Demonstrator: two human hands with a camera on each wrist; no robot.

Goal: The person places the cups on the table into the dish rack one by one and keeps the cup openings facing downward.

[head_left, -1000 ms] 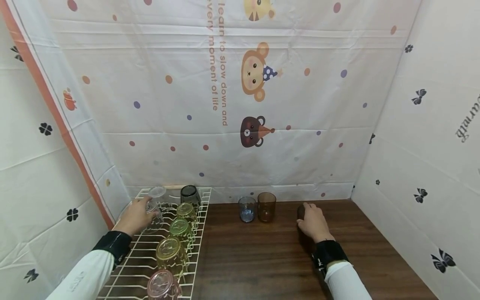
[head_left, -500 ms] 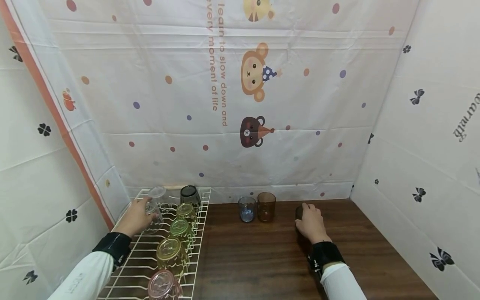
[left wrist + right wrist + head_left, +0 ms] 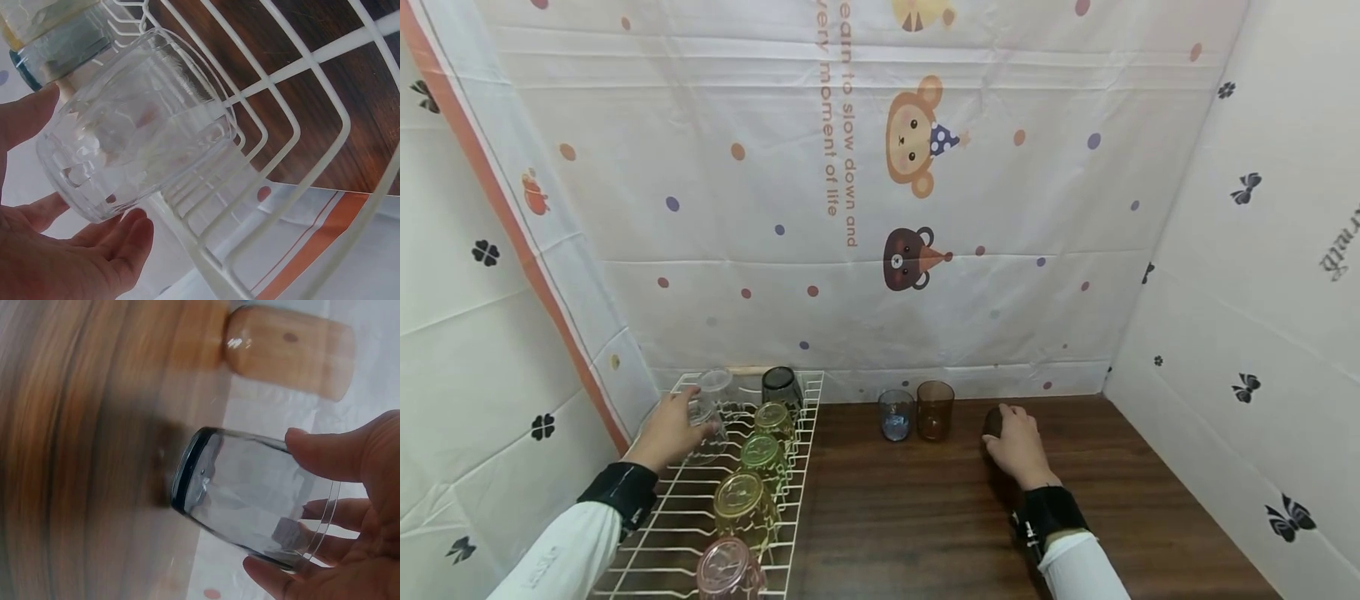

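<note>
On the white wire rack (image 3: 796, 500) at left, my left hand (image 3: 668, 432) curls round a clear glass (image 3: 140, 125), thumb on one side and fingers on the other. That glass stands base up. On the wooden table (image 3: 880, 517), my right hand (image 3: 1019, 444) holds a smoky dark glass (image 3: 250, 494) near its rim, base toward the tabletop. Whether that base touches the wood I cannot tell. A brown glass (image 3: 936, 412) and a blue glass (image 3: 897, 416) stand side by side to the left of it, near the back curtain.
Upturned on the rack's right side are a dark glass (image 3: 781, 387), a small yellow glass (image 3: 773, 420), a green one (image 3: 762, 454), a yellow mug (image 3: 741, 504) and a pink mug (image 3: 727, 568). Printed curtain (image 3: 760, 192) encloses the back and sides.
My right hand has carried the smoky glass a little to the left, toward the brown glass. The left hand stays at the clear glass, almost still.
</note>
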